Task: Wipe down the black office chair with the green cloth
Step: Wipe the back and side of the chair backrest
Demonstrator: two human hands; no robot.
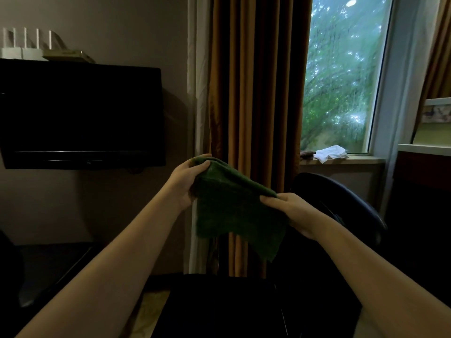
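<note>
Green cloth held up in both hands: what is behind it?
Behind the green cloth hangs the brown curtain; the black office chair shows past its right edge. The cloth covers part of the curtain's folds.

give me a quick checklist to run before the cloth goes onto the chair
1. Left hand grips the green cloth at one top corner: ok.
2. Right hand grips the other top corner: ok.
3. Cloth hangs free between the hands: ok.
4. Black office chair in view, behind the right hand: ok.
5. Cloth touching the chair: not ok, it is held in the air.
6. Cloth clean or damp: cannot tell.
</note>
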